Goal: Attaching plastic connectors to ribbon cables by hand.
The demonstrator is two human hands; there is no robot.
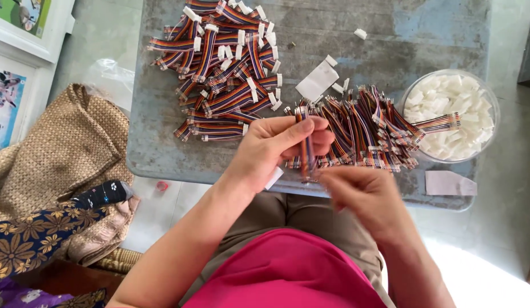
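holding a short multicoloured ribbon cable [305, 145] upright over the near edge of the worn grey metal table [162, 148], the left hand [276, 145] has its fingers curled around the cable, thumb on one side and fingertips on the other. the right hand [362, 194] sits just below and to the right, blurred; its fingertips meet at the cable's lower end, but whether they pinch it or only touch it i cannot tell.

judging by how things lie, the work looks partly done — a big heap of ribbon cables with white plastic connectors fitted [225, 63] covers the far left of the table, while a second heap of cables with bare metal ends [362, 128] lies just right of the hands, and it seems about as large. a round clear plastic tub of small white connector housings [453, 114] stands at the table's right edge, nearly full, with one cable resting across its rim. a few loose white housings [333, 74] are scattered between the heaps — so plenty appears left.
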